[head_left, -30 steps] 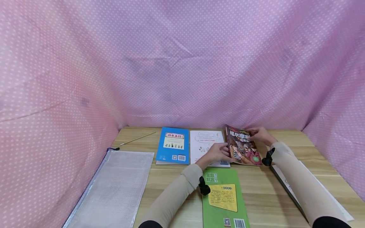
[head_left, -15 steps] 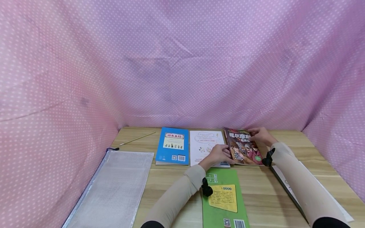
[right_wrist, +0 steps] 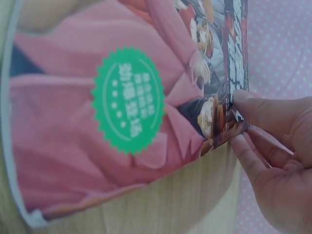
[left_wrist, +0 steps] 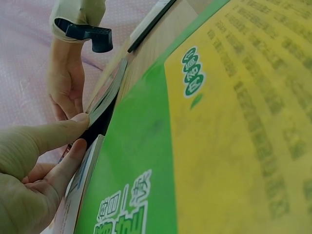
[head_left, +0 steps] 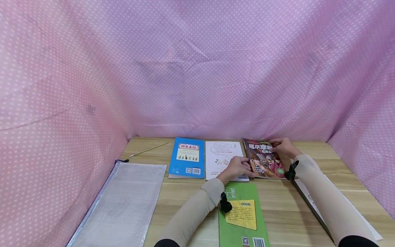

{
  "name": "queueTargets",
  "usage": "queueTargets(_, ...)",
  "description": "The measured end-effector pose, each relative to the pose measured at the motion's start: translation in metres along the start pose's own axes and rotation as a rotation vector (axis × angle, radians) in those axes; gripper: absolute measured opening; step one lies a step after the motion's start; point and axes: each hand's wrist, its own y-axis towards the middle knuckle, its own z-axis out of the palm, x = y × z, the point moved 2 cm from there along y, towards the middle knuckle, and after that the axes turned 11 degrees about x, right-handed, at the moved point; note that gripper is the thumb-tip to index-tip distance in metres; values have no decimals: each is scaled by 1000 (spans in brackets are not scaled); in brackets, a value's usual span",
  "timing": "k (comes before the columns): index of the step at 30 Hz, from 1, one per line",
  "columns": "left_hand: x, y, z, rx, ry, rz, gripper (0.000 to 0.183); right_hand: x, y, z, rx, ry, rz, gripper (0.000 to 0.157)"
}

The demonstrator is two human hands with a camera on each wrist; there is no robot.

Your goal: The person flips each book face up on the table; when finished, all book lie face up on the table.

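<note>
A dark comic-style book (head_left: 265, 159) with white title characters lies at the back right of the table, held from both sides. My right hand (head_left: 283, 147) pinches its right edge; in the right wrist view the thumb (right_wrist: 261, 109) is on the cover and the fingers are below the edge. At its near left corner, my left hand (head_left: 238, 168) grips the book, thumb at the lower edge and fingers by the spine. The left wrist view shows that corner's page edges (left_wrist: 105, 105) slightly raised. A white book (head_left: 219, 168) lies partly beneath my left hand.
A blue book (head_left: 174, 161) lies left of the white one. Nearer is a green book (head_left: 243, 236) with a yellow panel. A mesh zip pouch (head_left: 123, 202) and a thin gold stick (head_left: 149, 149) are at left. A white, dark-edged flat item (head_left: 308, 197) lies under my right forearm.
The dark book's raised left side has come down, and it now lies flatter beside the white book. My left hand has shifted slightly right; my right hand keeps its hold.
</note>
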Motion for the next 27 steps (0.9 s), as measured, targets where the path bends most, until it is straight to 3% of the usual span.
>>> queueTargets(27,-10,-2,-3,17,136,-52,71,4,-3,1,0,-25,14,55)
